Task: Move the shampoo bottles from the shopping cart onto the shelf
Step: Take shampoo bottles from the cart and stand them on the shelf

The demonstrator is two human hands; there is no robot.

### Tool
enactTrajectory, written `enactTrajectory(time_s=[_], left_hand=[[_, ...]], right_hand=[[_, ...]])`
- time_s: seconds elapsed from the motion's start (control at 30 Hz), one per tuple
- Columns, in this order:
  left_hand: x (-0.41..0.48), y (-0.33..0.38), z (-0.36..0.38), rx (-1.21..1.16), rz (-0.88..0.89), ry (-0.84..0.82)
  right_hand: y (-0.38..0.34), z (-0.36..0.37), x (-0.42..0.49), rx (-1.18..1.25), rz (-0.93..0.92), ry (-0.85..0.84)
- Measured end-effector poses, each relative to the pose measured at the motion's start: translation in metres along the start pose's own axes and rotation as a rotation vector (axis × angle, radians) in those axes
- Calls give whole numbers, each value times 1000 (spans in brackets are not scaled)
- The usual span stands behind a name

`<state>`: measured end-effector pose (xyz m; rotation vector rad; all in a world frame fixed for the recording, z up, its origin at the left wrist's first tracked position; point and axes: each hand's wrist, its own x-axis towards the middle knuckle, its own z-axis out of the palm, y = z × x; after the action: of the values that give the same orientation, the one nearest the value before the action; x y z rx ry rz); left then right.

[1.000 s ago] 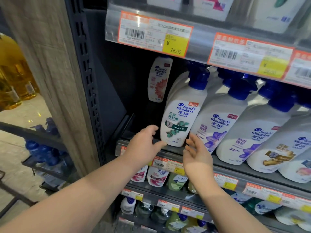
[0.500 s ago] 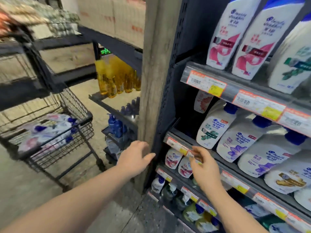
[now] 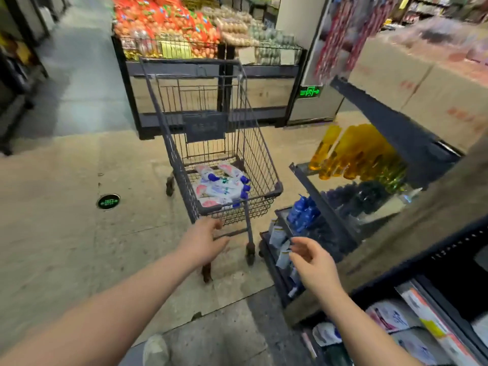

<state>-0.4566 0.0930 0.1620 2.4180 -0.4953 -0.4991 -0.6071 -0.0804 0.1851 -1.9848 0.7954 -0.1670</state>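
I see the shopping cart [image 3: 211,143] standing on the tan floor [image 3: 66,207] straight ahead of me, its dark wire basket open at the top. The shampoo bottles [image 3: 221,187] lie in a loose heap on the bottom of the basket, white with pink labels and blue caps, most caps pointing toward the right side of the cart. My left hand [image 3: 204,244] reaches out low in front of the cart, palm down, its fingers spread loosely and holding nothing; the fingertips sit against the lower front edge of the basket in the picture, though I cannot tell whether they touch the wire. My right hand [image 3: 313,261] hangs just to the right of the cart, near a front wheel, its fingers half curled and apart, with nothing in them. The shelf [image 3: 433,320] with its price tags and white bottles runs along the lower right corner, beside my right forearm. Beyond that hand stands a low rack [image 3: 314,196] with blue bottles [image 3: 302,212] and, higher up, yellow bottles [image 3: 353,151]. Behind the cart a produce stand [image 3: 211,75] holds bags in red and orange netting. A green round marker [image 3: 108,201] sits in the floor to the left.
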Motion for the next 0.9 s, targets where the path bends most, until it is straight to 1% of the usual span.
enactTrajectory(time_s=[0.17,0.23,0.33,0.43,0.57,0.8,0.9], left_hand=[[63,-72,-56,-27,-79,23],[92,-92,-80,-1,-85,8],[135,-113,-107,67,-48,-17],[176,-116,-126,153,-13,-25],[226,-106,-135,264,63,-48],[323,-97,-125,511,123,-111],[368,-103,-119,570,117,-164]], right_hand=[[-51,78,70,-71,9,-181],[-68,108,99,-91,19,-212],[-89,145,134,-72,35,-214],[-103,168,164,-44,86,-222],[-113,178,208,-45,146,-236],[-102,204,315,-21,282,-259],[-89,222,360,11,378,-283]])
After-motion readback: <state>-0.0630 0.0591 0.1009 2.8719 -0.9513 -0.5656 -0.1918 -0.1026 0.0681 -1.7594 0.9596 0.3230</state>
